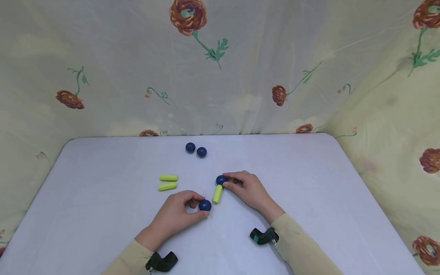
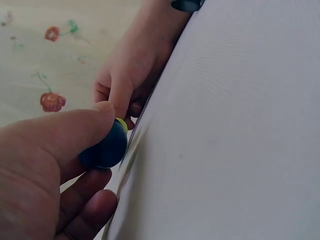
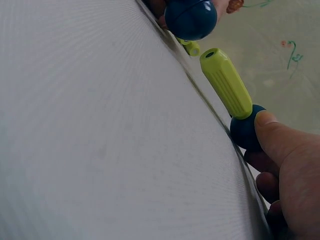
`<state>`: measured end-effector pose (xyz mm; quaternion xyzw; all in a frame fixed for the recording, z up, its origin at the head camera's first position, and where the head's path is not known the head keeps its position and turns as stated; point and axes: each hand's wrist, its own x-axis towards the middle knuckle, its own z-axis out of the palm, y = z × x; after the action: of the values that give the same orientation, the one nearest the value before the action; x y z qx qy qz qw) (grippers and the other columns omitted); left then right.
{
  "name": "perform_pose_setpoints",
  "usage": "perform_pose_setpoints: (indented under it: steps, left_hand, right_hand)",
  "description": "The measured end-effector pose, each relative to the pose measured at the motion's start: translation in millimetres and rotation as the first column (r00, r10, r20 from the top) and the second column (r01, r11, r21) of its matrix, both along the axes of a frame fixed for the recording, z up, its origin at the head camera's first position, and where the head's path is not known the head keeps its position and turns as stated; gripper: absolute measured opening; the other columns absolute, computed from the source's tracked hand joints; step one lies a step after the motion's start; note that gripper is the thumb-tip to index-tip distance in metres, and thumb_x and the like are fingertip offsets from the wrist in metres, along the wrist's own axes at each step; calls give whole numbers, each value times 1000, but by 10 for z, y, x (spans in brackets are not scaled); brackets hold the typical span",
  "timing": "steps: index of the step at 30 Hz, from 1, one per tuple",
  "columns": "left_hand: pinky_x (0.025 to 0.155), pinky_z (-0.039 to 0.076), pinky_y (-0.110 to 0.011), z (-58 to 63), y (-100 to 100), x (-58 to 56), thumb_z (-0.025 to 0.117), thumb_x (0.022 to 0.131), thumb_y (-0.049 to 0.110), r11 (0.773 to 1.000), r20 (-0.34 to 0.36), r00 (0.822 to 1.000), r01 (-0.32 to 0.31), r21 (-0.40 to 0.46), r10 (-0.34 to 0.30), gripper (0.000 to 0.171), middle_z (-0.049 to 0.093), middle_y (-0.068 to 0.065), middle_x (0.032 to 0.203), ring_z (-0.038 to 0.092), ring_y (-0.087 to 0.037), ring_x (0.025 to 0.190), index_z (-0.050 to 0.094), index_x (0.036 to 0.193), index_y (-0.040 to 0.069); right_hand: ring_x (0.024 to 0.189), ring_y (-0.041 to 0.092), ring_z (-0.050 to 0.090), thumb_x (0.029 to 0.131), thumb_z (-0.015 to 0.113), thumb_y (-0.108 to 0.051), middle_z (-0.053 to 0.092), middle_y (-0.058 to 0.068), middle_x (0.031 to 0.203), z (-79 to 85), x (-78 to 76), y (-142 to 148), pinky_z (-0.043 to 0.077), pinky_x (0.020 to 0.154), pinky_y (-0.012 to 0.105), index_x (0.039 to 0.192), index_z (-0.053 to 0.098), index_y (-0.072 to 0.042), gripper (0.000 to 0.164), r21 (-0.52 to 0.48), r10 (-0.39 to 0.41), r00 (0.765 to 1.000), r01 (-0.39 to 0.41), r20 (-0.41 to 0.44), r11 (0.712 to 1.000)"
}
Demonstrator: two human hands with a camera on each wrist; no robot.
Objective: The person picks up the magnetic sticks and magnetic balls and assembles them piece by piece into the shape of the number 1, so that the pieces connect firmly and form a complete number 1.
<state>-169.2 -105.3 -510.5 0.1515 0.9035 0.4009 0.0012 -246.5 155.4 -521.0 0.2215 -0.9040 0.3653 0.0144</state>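
My left hand (image 1: 178, 212) pinches a dark blue ball (image 1: 205, 205) between thumb and fingers. Just to its right, my right hand (image 1: 248, 190) grips a second blue ball (image 1: 221, 180) by its side. A lime-green ridged rod (image 1: 217, 194) extends from that second ball toward me. In the right wrist view the free end of the green rod (image 3: 226, 82) shows a dark hole and faces the left hand's ball (image 3: 191, 19), with a gap between them. The left wrist view shows the blue ball (image 2: 106, 147) under my left thumb, hiding most of the rod.
Two loose green rods (image 1: 168, 178) lie side by side left of the hands. Farther back, two more blue balls (image 1: 196, 150) sit close together. Everything is on a white-covered table (image 1: 292, 164), with a flowered cloth (image 1: 240, 76) hanging behind it.
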Motion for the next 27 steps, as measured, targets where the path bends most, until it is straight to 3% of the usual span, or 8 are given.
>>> perform_pose_setpoints:
  steps: [12,27]
  left_hand:
    - [79,50,-28,22,46,42,84,75,49,999,26,1000,15,-47,-14,36,63,20,93,57,-1,86,71,100,27]
    - [81,47,-30,1,144,54,83,74,55,995,-50,998,23,-98,-28,37,63,22,91,55,-2,88,69,96,29]
  right_hand:
    - [86,7,57,93,66,-46,68,-13,108,2,-16,0,48,72,32,124,70,-29,35,-23,26,1000,-26,7,999]
    - [83,8,57,93,68,-43,68,-13,104,8,-17,3,48,70,31,123,71,-28,33,-25,22,1000,-22,9,999]
